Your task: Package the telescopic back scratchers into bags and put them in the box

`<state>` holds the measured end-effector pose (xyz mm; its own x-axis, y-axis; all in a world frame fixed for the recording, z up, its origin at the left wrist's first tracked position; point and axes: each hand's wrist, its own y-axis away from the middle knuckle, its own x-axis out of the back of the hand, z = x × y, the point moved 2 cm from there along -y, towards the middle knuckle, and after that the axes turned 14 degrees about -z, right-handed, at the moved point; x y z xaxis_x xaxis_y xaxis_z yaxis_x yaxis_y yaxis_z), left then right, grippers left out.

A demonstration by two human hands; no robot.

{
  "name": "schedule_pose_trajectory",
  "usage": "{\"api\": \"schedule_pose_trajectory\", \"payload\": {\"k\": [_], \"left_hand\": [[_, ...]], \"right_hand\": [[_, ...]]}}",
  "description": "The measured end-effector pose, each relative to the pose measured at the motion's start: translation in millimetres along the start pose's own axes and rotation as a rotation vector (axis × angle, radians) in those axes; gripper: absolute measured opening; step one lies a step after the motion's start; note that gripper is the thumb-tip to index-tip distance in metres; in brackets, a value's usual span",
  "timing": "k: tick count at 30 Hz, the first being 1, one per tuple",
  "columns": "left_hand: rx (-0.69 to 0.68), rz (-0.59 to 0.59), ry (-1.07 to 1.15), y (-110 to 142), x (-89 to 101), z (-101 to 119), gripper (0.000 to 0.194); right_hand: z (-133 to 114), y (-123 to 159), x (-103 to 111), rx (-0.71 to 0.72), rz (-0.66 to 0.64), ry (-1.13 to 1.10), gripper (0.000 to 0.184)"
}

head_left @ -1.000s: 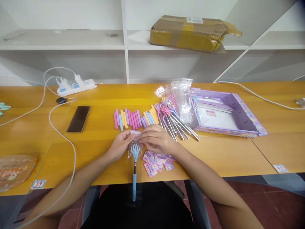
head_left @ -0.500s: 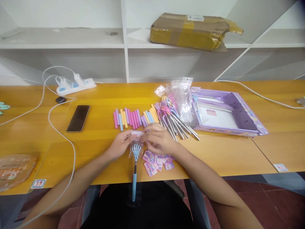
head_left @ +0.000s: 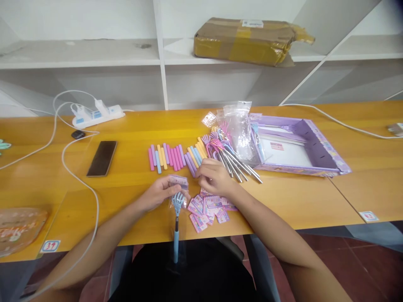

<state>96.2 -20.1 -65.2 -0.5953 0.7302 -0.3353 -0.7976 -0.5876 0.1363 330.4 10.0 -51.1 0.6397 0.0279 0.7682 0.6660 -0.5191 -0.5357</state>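
My left hand is closed on the top of a clear plastic bag, which has a pink and purple printed card in its upper end. Inside the bag hangs a light blue back scratcher, claw end up, its handle reaching past the table edge over my lap. To the right of the bag and apart from it is my right hand, fingers curled together; whatever they may hold is hidden. Just below that hand lies a loose pile of small printed cards.
Several coloured handle tubes lie in a row beyond my hands. Metal-stemmed back scratchers, empty clear bags and a purple tray are to the right. A phone, power strip and white cable lie left.
My right hand has moved off the bag top, to the right and slightly up. My left hand keeps holding the bag, whose printed card now shows more. The view has shifted slightly.
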Motion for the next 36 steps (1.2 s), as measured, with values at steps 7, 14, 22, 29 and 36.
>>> {"api": "schedule_pose_trajectory", "payload": {"k": [7, 14, 22, 29, 36], "left_hand": [[0.087, -0.152, -0.211, 4.5, -3.4, 13.6, 0.029], [-0.192, 0.430, 0.034, 6.8, 19.9, 12.5, 0.043], [-0.375, 0.531, 0.165, 3.3, 23.6, 14.2, 0.043], [-0.382, 0.373, 0.136, 2.6, 19.1, 18.0, 0.033], [-0.360, 0.388, 0.074, 3.1, 16.2, 15.0, 0.027]], "right_hand": [[-7.0, 0.2, -8.8, -0.173, -0.217, -0.360, 0.025], [-17.0, -5.6, -15.8, -0.221, -0.595, -0.872, 0.042], [-16.8, -9.1, -13.8, -0.376, -0.576, -0.952, 0.034], [62.1, 17.9, 77.3, -0.574, 0.341, -0.375, 0.032], [128.2, 87.3, 151.7, -1.059, 0.581, 0.467, 0.035]]}}
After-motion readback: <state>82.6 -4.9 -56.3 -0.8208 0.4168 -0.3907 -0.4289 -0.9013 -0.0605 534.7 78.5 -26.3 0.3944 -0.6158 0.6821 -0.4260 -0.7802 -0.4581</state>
